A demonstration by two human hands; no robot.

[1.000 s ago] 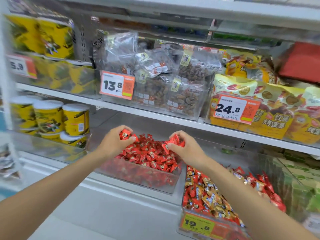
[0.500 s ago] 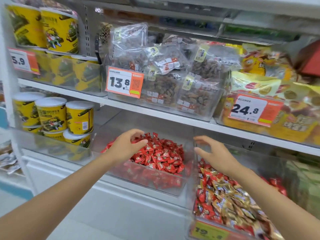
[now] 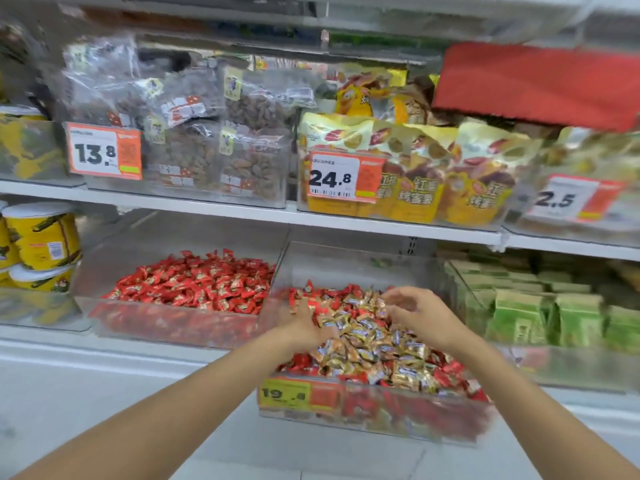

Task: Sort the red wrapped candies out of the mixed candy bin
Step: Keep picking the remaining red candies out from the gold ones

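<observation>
The mixed candy bin (image 3: 346,265) is a clear box holding red and gold wrapped candies (image 3: 377,351), low and right of centre. Left of it stands another clear bin (image 3: 86,268) heaped with only red wrapped candies (image 3: 194,282). My left hand (image 3: 304,323) lies blurred on the left side of the mixed pile, its fingers reaching onto the candies and holding nothing I can see. Over the pile's back right, my right hand (image 3: 419,313) hovers with fingers loosely spread and empty.
A 19.8 price label (image 3: 287,393) is on the mixed bin's front. Yellow tubs (image 3: 41,237) stand at the left and green packets (image 3: 554,317) at the right. The shelf above (image 3: 242,211) carries bagged snacks and price tags.
Both hands let go of red candies over the red bin, then swung right and down onto the mixed bin. The view also turned to the right.
</observation>
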